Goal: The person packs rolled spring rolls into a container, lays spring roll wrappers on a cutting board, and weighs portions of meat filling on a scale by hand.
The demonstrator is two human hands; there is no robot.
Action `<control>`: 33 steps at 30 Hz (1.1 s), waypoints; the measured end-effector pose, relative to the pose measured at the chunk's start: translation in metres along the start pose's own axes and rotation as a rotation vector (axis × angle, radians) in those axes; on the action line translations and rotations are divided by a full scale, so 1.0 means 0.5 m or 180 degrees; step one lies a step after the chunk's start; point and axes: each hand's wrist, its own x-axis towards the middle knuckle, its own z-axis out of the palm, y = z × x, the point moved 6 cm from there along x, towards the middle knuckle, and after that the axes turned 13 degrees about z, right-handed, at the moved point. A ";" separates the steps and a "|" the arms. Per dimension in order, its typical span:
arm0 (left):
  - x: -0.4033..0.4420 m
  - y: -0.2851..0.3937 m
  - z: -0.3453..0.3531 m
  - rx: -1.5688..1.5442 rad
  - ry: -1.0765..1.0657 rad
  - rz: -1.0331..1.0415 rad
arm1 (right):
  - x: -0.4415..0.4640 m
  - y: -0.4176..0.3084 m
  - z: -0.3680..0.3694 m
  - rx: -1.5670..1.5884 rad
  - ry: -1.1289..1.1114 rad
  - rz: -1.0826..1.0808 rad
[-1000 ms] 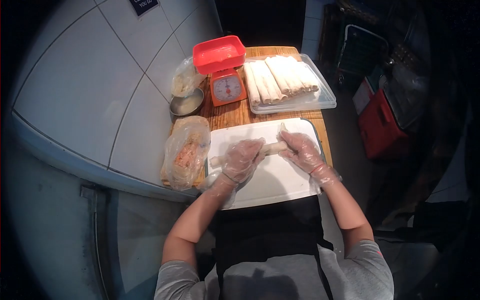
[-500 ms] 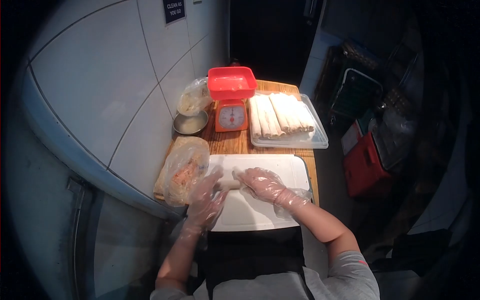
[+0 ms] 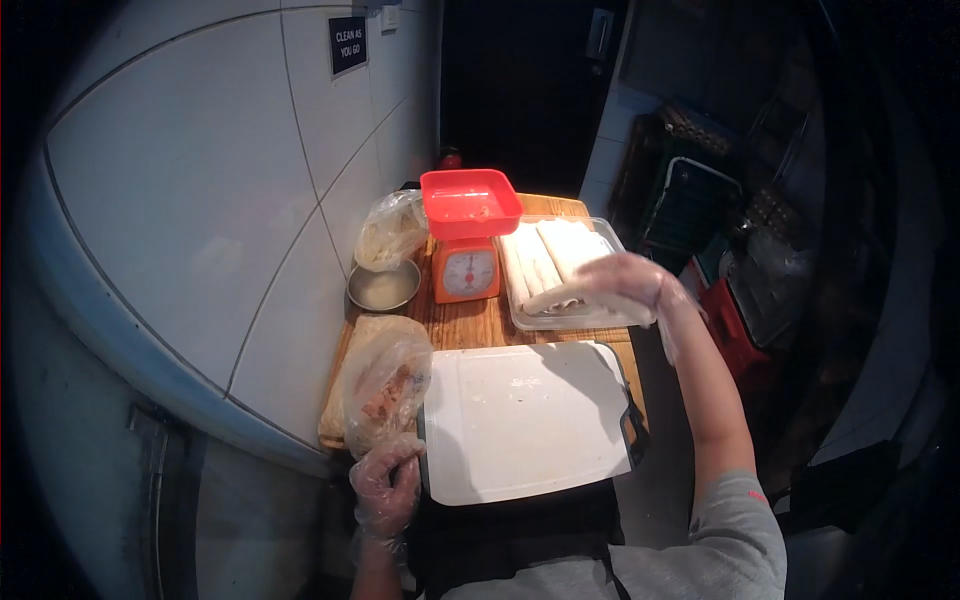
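Observation:
My right hand, in a clear plastic glove, reaches over the clear plastic container at the back right. Its fingers are closed on a pale uncooked spring roll, which lies across the near ends of other rolls lined up inside. Down by the front left corner of the white cutting board, my gloved left hand is curled, with nothing visible in it. Just beyond it sits a plastic bag of orange-pink filling.
An orange kitchen scale with a red tray stands behind the board. To its left are a metal bowl and a plastic bag of pale food. The tiled wall borders the wooden table on the left.
My right hand has carried the roll from the board up to the container. My left hand has let go and drawn back to the board's near left corner. The view has shifted slightly.

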 end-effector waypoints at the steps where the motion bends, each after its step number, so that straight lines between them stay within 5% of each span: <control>1: 0.007 0.003 0.006 0.0067 -0.0101 0.0102 | 0.052 -0.013 -0.015 0.0193 -0.0168 -0.0186; 6: 0.002 0.014 -0.003 0.0125 -0.0335 0.0257 | 0.171 -0.082 -0.031 -0.0224 -0.0075 -0.0236; 13: -0.025 -0.040 0.003 -0.0407 -0.0414 -0.0169 | 0.079 -0.151 -0.037 -0.0460 -0.0260 0.0259; 16: 0.018 -0.042 0.129 -0.1189 -0.1591 -0.0991 | 0.024 -0.176 -0.042 -0.0597 -0.0131 0.0097; 22: 0.160 -0.048 0.445 -0.4551 -0.1308 -0.2727 | -0.110 -0.155 0.020 -0.1040 0.0579 -0.0966; 25: 0.229 -0.104 0.511 -0.5517 -0.1114 -0.2130 | -0.134 -0.028 0.096 -0.0217 0.0373 -0.1271; 28: 0.215 -0.127 0.549 -0.4872 -0.1059 -0.2371 | -0.160 0.067 0.120 -0.0207 0.0291 -0.2023; 31: 0.227 -0.124 0.554 -0.3792 -0.1204 -0.2301 | -0.153 0.216 0.095 0.1820 0.0164 -0.1121; 33: 0.267 -0.128 0.566 -0.3358 -0.1027 -0.2311 | -0.146 0.291 0.095 0.2123 0.0354 -0.0842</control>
